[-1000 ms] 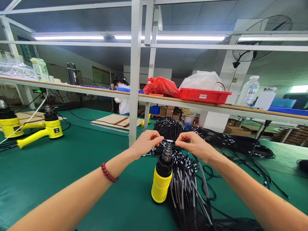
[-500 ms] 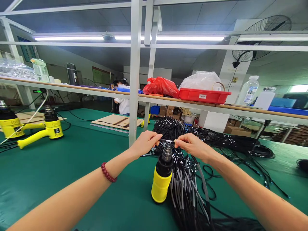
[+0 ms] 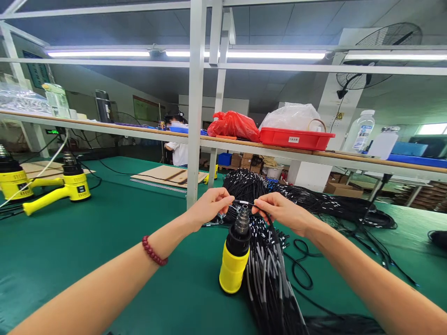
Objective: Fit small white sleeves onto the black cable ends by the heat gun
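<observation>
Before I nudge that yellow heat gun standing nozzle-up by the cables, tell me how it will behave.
The yellow heat gun stands tall on a narrow base, so a sideways push would probably tip it. Its round body would likely roll once down. The cable bundle lies against its right side and may cushion a fall that way. Both the left hand and the right hand are pinching a cable just above its nozzle.

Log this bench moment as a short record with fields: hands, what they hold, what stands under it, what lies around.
left hand: pinches one end of a thin black cable
right hand: pinches the same cable on the other side
below cable: upright yellow heat gun, nozzle up
beside gun: bundle of black cables
surface: green table
far left: two more yellow heat guns
shelf: red tray
</observation>
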A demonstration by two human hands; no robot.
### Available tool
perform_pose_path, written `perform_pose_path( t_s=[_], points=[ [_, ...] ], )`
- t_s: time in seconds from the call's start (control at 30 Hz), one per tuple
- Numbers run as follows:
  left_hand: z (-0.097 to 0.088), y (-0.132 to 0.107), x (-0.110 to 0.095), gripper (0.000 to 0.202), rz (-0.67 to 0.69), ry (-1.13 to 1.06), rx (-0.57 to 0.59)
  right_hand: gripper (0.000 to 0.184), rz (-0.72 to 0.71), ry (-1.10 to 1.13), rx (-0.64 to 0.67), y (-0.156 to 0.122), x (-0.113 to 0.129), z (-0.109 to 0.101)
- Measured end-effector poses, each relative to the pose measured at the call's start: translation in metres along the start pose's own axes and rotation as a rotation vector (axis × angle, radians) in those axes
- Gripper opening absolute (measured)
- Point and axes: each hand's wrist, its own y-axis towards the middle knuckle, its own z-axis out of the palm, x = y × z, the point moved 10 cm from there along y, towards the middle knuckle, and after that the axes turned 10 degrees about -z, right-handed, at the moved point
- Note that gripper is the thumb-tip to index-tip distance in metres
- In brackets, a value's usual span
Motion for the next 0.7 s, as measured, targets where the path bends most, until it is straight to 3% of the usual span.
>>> perform_pose_path(
  t_s=[0.2, 0.33, 0.7],
  points=[
    [0.0, -0.001, 0.0, 0.029, -0.014, -0.107, 0.007, 0.038, -0.002, -0.058, -0.055, -0.002, 0.002, -0.006],
    [-0.004, 0.001, -0.005, 0.02, 0.032, -0.172, -0.022, 0.031, 0.014, 0.021, -0.059, -0.002, -0.001, -0.002],
    [-0.005, 0.004, -0.013, 0.016, 0.119, -0.074, -0.079, 0.028, -0.009, -0.122, -0.192, -0.001, 0.001, -0.016]
  ],
)
